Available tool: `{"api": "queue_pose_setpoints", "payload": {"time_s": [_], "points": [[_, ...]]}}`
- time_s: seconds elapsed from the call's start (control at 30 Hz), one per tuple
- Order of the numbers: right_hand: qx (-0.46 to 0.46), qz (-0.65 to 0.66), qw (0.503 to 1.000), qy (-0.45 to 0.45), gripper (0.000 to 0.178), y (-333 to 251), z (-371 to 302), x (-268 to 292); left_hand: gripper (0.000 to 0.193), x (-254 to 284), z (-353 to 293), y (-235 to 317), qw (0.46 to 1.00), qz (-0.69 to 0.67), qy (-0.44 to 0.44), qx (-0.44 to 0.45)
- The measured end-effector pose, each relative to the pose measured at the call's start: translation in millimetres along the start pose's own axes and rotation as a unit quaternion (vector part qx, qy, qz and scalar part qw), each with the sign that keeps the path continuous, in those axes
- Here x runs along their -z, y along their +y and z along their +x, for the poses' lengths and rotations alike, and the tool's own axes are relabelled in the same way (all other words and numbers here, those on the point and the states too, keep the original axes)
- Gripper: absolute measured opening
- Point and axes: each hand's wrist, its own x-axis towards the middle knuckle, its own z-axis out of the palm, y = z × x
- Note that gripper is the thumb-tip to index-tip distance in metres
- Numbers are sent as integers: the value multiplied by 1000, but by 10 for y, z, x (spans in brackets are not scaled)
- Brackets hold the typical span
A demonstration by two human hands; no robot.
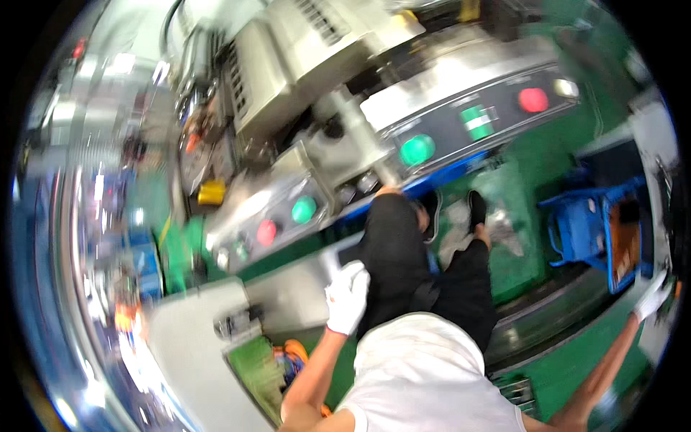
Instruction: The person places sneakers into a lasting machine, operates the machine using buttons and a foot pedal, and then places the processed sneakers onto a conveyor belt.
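Head view: blue-framed object [578, 227] lies near the right hand [651, 297], grip unclear; left hand [348, 297] curled, contents unclear.

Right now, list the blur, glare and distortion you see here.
Head view: motion blur smears the button panel and softens the left gloved hand; head view: glare whitens the metal surface behind that panel; head view, lower left: bright spots wash out detail; head view, rim: fisheye bends straight edges, corners go black.

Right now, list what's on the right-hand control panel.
On the panel: a green button, a green-and-white piece, a red button, a pale fitting. What lies beneath them is covered.
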Motion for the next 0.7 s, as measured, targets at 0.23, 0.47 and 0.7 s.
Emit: {"api": "queue_pose_setpoints", "payload": {"time_s": [0.23, 0.47, 0.7], "points": [[-164, 255, 823, -480, 61, -2472, -3273, -638, 31, 1123, -2041, -2642, 869, 166, 250, 395], [108, 259, 735, -618, 58, -4021, -3646, -742, 62, 1613, -3103, -3005, 668, -32, 351, 655], [386, 225, 549, -707, 59, -5693, -4454, 7, 49, 822, -2495, -3140, 678, 94, 434, 586]]}}
